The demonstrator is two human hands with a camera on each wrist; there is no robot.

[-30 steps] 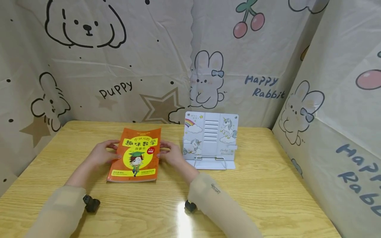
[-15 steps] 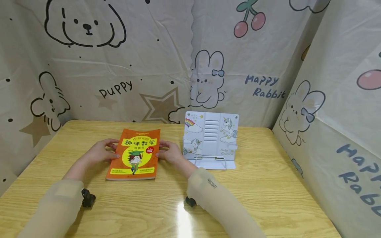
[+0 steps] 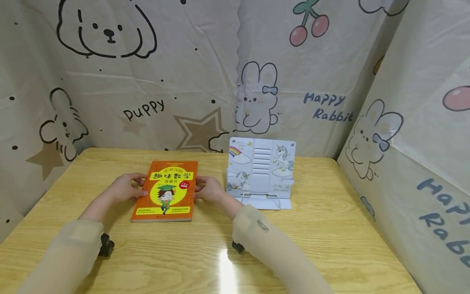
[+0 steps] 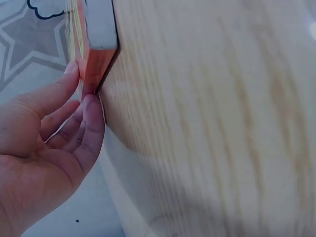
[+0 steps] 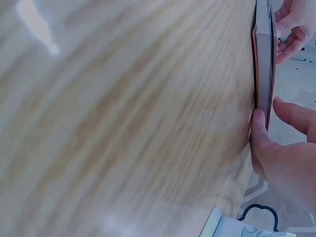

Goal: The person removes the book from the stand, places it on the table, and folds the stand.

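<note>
An orange book [image 3: 167,192] with a cartoon child in a green cap on its cover lies face up on the wooden table, left of centre. My left hand [image 3: 126,188] grips its left side, thumb at the cover's edge; the left wrist view shows the fingertips [image 4: 91,106] low against the orange spine. On the opposite side my right hand [image 3: 210,190] holds the page edge. In the right wrist view, the right thumb [image 5: 291,114] is near the cover side and a finger lies low at the pages [image 5: 265,74].
A white unicorn-printed book stand [image 3: 261,169] with a wire page holder stands upright just right of my right hand. Behind the table [image 3: 293,245] hangs a patterned cloth [image 3: 205,81], which also covers both sides.
The book has shifted slightly and lies flatter, its near edge now straight. Both hands have stayed at its sides, with only small movements.
</note>
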